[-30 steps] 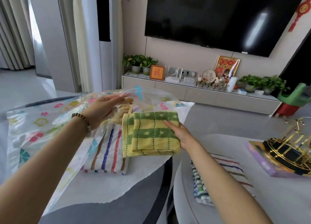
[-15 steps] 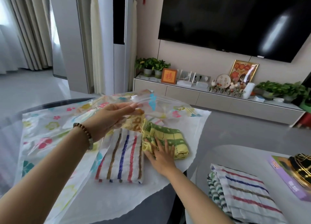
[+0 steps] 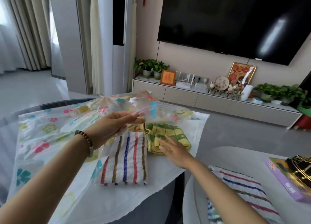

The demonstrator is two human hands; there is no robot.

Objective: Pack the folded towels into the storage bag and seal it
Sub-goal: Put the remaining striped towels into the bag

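A clear storage bag (image 3: 42,136) printed with coloured flowers lies across the dark table. My left hand (image 3: 114,124) pinches its upper sheet and holds the mouth lifted. Inside the mouth lie a white towel with coloured stripes (image 3: 125,161) and a yellow-green checked towel (image 3: 165,134) to its right. My right hand (image 3: 173,149) rests flat, fingers spread, on the near edge of the checked towel. Further folded striped towels (image 3: 242,195) are stacked on the round grey table at the lower right.
A purple box (image 3: 286,181) with a gold wire rack (image 3: 301,166) on it sits at the right edge. A narrow gap separates the dark table (image 3: 159,205) from the round grey table (image 3: 223,158). A TV cabinet (image 3: 210,101) stands behind.
My right hand has pushed the checked towel into the bag beside the striped one and now lies flat on it. The left hand keeps the bag's mouth raised. The view shifted left.
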